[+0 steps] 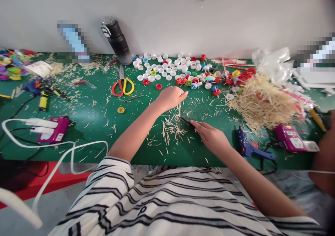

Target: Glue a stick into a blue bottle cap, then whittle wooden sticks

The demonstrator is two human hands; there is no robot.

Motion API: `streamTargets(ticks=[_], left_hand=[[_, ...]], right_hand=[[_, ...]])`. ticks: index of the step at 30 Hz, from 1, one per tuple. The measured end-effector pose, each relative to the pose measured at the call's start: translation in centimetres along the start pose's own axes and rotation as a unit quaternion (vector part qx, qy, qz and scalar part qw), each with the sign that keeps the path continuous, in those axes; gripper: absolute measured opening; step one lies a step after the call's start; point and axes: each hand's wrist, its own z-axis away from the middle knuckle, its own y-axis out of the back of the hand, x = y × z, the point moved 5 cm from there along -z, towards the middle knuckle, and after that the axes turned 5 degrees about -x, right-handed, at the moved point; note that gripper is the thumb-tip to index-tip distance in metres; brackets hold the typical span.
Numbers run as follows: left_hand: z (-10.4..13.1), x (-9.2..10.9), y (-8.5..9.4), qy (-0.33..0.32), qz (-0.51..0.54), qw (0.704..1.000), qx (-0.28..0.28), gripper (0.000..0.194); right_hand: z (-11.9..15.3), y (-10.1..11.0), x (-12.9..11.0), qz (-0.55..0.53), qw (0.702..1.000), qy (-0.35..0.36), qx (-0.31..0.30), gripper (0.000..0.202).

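My left hand (171, 98) is closed in a fist around a thin wooden stick (179, 109), which points down toward the green table (146, 124). My right hand (213, 138) grips a slim dark knife (186, 120), its tip touching or very near the stick's lower end. Beneath both hands lies a small heap of pale wood shavings (171, 129). The knife's handle is mostly hidden by my right fingers.
Scissors (122, 82), a yellow cap (120, 110) and a black bottle (116, 40) stand left. Many bottle caps (167, 68) spread behind my hands. Rightward are a straw-like pile (264, 103), a blue glue gun (252, 148), a purple power socket (289, 138) and another person's arm (324, 155).
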Motion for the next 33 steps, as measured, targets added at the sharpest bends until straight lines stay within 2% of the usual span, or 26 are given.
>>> streamTargets(ticks=[5,10,15,18,26,33], left_hand=[[0.1,0.7,-0.1,0.007,-0.020,1.000,0.002,0.052],[0.1,0.7,-0.1,0.005,-0.033,0.999,0.008,0.054],[0.1,0.1,0.0,0.005,-0.020,1.000,0.007,0.055],[0.0,-0.2,0.1,-0.003,-0.009,1.000,0.007,0.056],[0.1,-1.0,0.3,0.023,0.000,1.000,0.001,0.053],[0.1,-0.5,-0.1,0.007,-0.010,1.000,0.003,0.053]], right_hand=[[-0.2,0.9,-0.7,0.013,0.999,0.001,0.034,0.047],[-2.0,1.9,-1.6,0.040,0.997,-0.012,0.063,0.048],[-2.8,0.8,-1.7,0.060,0.997,-0.012,0.047,0.053],[-2.4,0.2,-1.4,0.064,0.997,-0.011,0.037,0.057],[-1.3,-0.2,-1.0,0.060,0.998,-0.023,0.018,0.053],[-0.4,-0.6,-1.3,0.065,0.997,-0.028,0.022,0.053]])
